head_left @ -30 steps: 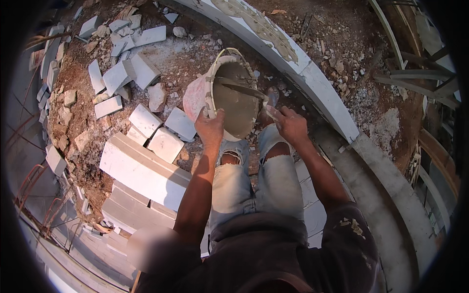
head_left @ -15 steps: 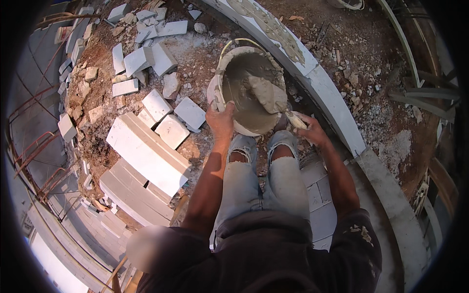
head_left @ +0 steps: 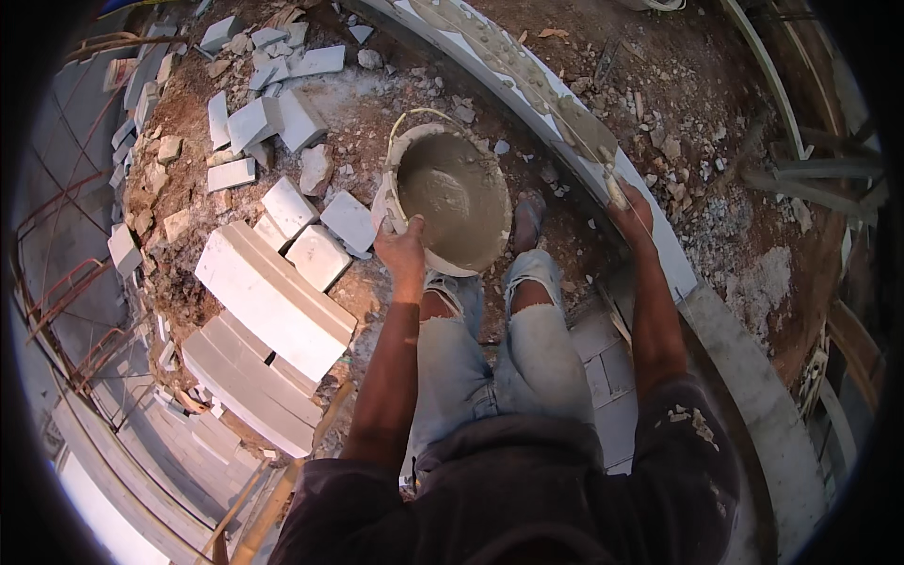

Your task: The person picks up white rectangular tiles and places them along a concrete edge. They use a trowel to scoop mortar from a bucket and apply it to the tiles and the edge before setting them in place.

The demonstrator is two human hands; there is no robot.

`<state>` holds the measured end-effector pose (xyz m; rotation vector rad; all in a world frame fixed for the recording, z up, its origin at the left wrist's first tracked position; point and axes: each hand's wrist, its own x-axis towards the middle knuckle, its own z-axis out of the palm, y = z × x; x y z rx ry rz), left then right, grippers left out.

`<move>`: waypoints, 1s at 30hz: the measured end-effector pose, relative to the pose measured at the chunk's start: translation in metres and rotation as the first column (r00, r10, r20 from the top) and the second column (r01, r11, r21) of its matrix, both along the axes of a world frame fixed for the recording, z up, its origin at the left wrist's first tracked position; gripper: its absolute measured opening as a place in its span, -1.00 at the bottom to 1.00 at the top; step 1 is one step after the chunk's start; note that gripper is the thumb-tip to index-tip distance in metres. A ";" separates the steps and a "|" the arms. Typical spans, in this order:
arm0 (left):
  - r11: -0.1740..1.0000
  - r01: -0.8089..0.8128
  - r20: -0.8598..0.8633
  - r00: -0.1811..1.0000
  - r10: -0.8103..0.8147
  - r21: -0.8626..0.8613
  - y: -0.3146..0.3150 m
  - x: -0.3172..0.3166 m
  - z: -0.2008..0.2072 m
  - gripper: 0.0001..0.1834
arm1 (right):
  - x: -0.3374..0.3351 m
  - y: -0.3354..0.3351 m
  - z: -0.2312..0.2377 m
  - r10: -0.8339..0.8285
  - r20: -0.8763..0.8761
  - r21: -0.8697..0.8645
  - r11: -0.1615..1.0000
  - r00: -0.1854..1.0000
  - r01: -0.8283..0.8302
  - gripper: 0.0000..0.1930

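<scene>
My left hand grips the near left rim of a round bucket, which leans toward me. Grey wet mortar fills much of it, and a thin handle arcs over its far side. On the right, my right hand is closed around the handle of a trowel. The trowel's blade lies on the top of the low white block wall, against the mortar there. A strip of spread mortar runs along the wall top beyond the blade.
Long white blocks are stacked at my left, with smaller cut blocks beside them. Broken blocks and rubble lie farther off. Bent rusty rods stand at the far left. Beyond the wall are stony soil and timber.
My right hand has carried the trowel with mortar out of the bucket, rightward onto the wall top. The bucket, still in my left hand, appears slightly farther left in view.
</scene>
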<state>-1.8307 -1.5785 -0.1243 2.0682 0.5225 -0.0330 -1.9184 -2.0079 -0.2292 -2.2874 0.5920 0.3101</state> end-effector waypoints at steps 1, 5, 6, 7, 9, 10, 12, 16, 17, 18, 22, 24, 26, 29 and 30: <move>0.999 0.018 -0.015 1.000 -0.017 0.049 0.003 0.001 0.002 -0.76 | -0.010 -0.004 0.000 0.007 -0.015 -0.058 0.998 1.000 -0.008 -0.36; 0.999 0.001 -0.042 0.999 -0.003 -0.038 0.009 0.002 0.002 -0.75 | -0.019 0.001 0.004 0.017 -0.023 -0.215 0.976 1.000 -0.022 -0.35; 0.999 -0.013 -0.056 0.998 0.010 -0.053 0.013 0.000 -0.006 -0.74 | -0.014 0.005 0.005 0.023 -0.013 -0.234 0.972 1.000 -0.026 -0.36; 0.998 -0.025 -0.076 0.997 0.020 -0.065 0.015 -0.002 -0.010 -0.74 | -0.005 0.012 0.011 0.016 -0.034 -0.270 0.963 0.999 -0.025 -0.36; 0.989 -0.054 -0.118 0.992 0.037 -0.141 0.015 -0.002 -0.016 -0.73 | 0.017 0.025 0.016 -0.007 -0.077 -0.342 0.940 0.997 -0.019 -0.37; 0.982 -0.068 -0.137 0.990 0.044 -0.177 0.018 -0.001 -0.019 -0.73 | 0.026 0.031 0.014 0.031 0.007 -0.404 0.914 0.999 -0.026 -0.39; 0.992 0.000 -0.128 0.992 -0.017 -0.129 0.024 0.004 -0.030 -0.72 | 0.048 0.040 0.013 0.046 -0.023 -0.431 0.901 0.999 -0.052 -0.39; 0.970 -0.010 -0.168 0.985 -0.032 -0.244 0.015 0.014 -0.023 -0.72 | 0.058 0.059 0.025 0.029 -0.060 -0.456 0.888 0.998 -0.053 -0.40; 0.965 0.006 -0.164 0.985 -0.051 -0.263 0.012 0.020 -0.021 -0.72 | 0.055 0.064 0.028 0.011 -0.016 -0.448 0.894 1.000 -0.017 -0.40; 0.962 0.017 -0.161 0.985 -0.063 -0.273 0.012 0.021 -0.019 -0.72 | 0.048 0.081 0.049 -0.026 -0.016 -0.349 0.937 1.000 0.019 -0.39; 0.970 0.146 -0.147 0.973 -0.176 -0.196 0.019 0.022 -0.023 -0.60 | -0.011 0.139 0.097 0.145 -0.015 -0.207 0.967 0.989 -0.145 -0.31; 0.971 0.215 -0.233 0.943 -0.235 -0.108 0.003 0.030 0.003 -0.59 | -0.006 0.156 0.116 0.269 -0.088 -0.203 0.938 0.959 -0.282 -0.32; 0.955 0.291 -0.246 0.923 -0.294 -0.050 -0.004 0.023 0.018 -0.57 | -0.004 0.171 0.115 0.392 -0.157 -0.307 0.853 0.906 -0.422 -0.31; 0.916 0.401 -0.101 0.912 -0.399 -0.002 -0.011 0.013 0.034 -0.59 | 0.018 0.189 0.106 0.405 -0.308 -0.274 0.829 0.861 -0.488 -0.31; 0.895 0.446 -0.044 0.895 -0.445 0.017 -0.016 0.015 0.046 -0.62 | 0.008 0.195 0.091 0.443 -0.222 -0.227 0.843 0.869 -0.488 -0.31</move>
